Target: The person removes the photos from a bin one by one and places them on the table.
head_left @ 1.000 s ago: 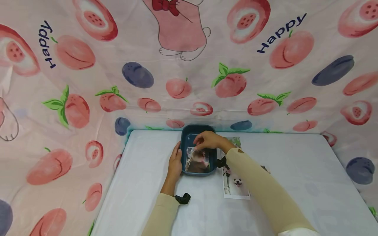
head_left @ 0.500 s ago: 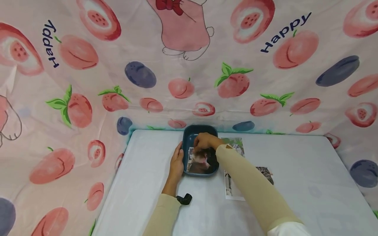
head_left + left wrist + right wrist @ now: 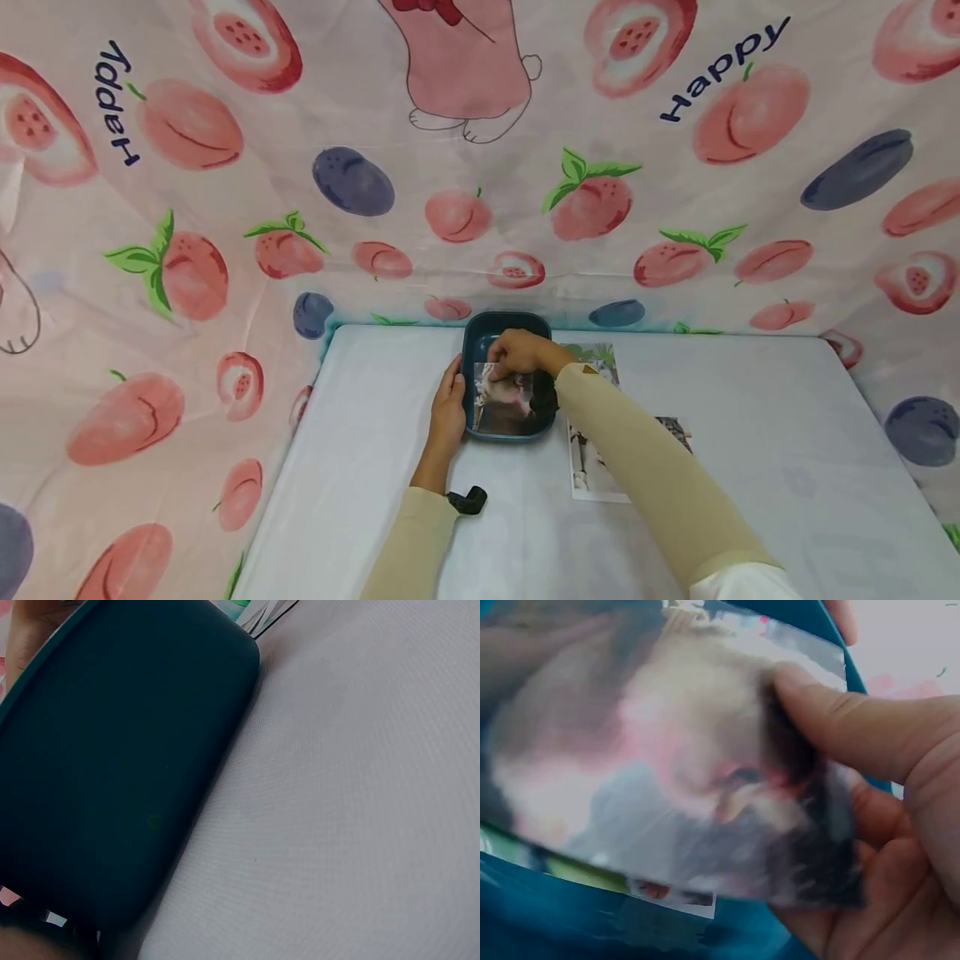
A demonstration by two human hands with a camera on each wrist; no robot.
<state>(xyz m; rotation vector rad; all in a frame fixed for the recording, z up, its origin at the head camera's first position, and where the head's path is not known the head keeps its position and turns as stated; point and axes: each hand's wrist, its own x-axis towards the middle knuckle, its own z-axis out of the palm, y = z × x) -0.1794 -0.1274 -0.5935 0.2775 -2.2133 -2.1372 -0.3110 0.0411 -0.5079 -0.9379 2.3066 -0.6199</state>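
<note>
A dark teal rectangular box point(image 3: 471, 333) stands near the back of the white table. My left hand point(image 3: 448, 408) touches its left wall, fingers stretched along the outside. The outer wall of the box point(image 3: 142, 750) fills much of the left wrist view. Over the box, my right hand point(image 3: 521, 350) pinches a glossy photo point(image 3: 498, 404) by one edge. In the right wrist view the thumb of the right hand point(image 3: 900, 757) lies on top of that photo point(image 3: 667, 772), fingers beneath. Other printed pictures point(image 3: 671, 898) show under it in the box.
Right of the box, photos lie on the white table point(image 3: 750, 433), partly hidden by the right sleeve: one with greenery point(image 3: 592, 354), one with a white border point(image 3: 592, 479), and a dark striped one point(image 3: 677, 429). A fruit-printed cloth point(image 3: 517, 183) hangs behind the table.
My right fingers, loosely above the photo earlier, have come down onto its edge and now pinch it. The photo has shifted slightly and lifted. My left hand stays at the box.
</note>
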